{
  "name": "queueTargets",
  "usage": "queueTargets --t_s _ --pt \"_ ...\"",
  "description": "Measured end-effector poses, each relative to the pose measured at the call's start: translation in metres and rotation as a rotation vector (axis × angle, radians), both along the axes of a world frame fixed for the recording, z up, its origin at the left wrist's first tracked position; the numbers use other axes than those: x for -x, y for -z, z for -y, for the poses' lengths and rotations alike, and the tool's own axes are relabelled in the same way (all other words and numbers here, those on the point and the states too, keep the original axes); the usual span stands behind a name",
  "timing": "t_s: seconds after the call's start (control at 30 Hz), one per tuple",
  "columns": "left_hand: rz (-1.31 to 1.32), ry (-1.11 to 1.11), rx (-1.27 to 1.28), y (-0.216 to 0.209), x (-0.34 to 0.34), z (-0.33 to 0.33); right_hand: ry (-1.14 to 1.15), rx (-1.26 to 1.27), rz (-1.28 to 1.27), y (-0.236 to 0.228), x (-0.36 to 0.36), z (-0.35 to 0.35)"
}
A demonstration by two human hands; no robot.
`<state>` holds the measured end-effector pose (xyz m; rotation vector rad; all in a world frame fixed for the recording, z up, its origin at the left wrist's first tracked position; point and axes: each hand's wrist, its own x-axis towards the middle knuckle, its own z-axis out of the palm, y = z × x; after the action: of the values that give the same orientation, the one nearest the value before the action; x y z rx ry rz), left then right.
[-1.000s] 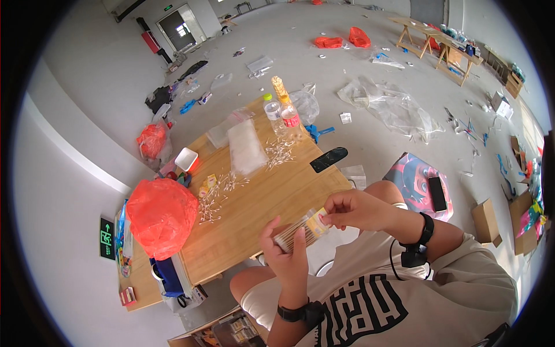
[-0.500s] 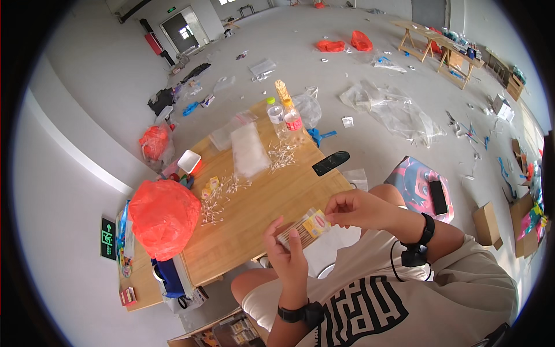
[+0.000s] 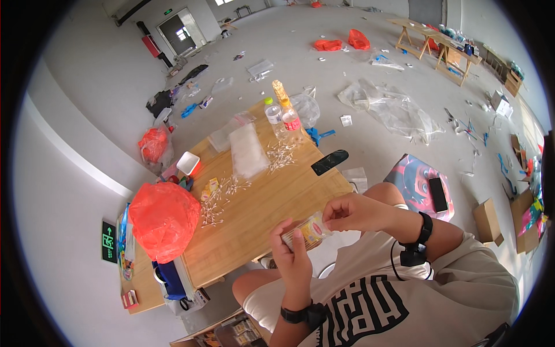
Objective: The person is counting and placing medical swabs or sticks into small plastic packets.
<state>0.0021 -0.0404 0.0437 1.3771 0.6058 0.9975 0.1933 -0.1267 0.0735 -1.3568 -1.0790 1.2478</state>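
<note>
A small clear plastic bag point(image 3: 312, 231) with thin sticks and a yellow label inside is between my hands, in front of the table's near edge. Fingers and thumb of my left hand point(image 3: 293, 256) are closed around its lower left part. At its upper right end, my right hand point(image 3: 348, 211) pinches the bag's edge with curled fingers. Loose cotton swabs point(image 3: 214, 209) lie scattered on the wooden table point(image 3: 260, 202), beside small yellow cards point(image 3: 211, 188). A second pile of swabs point(image 3: 282, 157) is by the stacked clear bags point(image 3: 247, 152).
Two plastic bottles point(image 3: 274, 117) stand at the table's far corner. A red plastic bag point(image 3: 164, 221) bulges at the left, near a red-and-white tub point(image 3: 188, 163). One dark flat object point(image 3: 330, 162) overhangs the right edge. A phone point(image 3: 437, 195) rests on a printed stool point(image 3: 407, 185).
The small bag has turned slightly in my hands, and my left fingers now cover more of the sticks. My right hand has shifted a little left, still pinching the end.
</note>
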Motion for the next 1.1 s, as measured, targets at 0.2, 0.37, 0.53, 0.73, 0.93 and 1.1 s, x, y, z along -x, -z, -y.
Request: queueTargets --t_s 0.2,0.37,0.53,0.73,0.93,1.1 --pt "0.04 0.014 -0.035 0.007 0.0 -0.001 -0.022 -0.026 0.019 0.003 0.001 -0.001" --pt "0.192 0.104 0.12 0.008 0.001 -0.002 -0.028 -0.017 0.002 0.004 0.001 -0.002" --pt "0.089 0.074 0.013 0.01 0.001 0.0 -0.018 -0.01 -0.012 0.005 0.0 -0.002" --pt "-0.024 0.042 -0.078 0.005 0.0 0.0 -0.006 0.018 0.001 0.002 0.002 -0.002" --pt "-0.083 0.018 -0.169 0.008 0.0 0.0 0.051 -0.06 0.128 -0.001 0.005 -0.002" --pt "0.025 0.055 -0.092 0.012 0.003 -0.003 0.033 0.001 0.202 -0.009 0.003 -0.001"
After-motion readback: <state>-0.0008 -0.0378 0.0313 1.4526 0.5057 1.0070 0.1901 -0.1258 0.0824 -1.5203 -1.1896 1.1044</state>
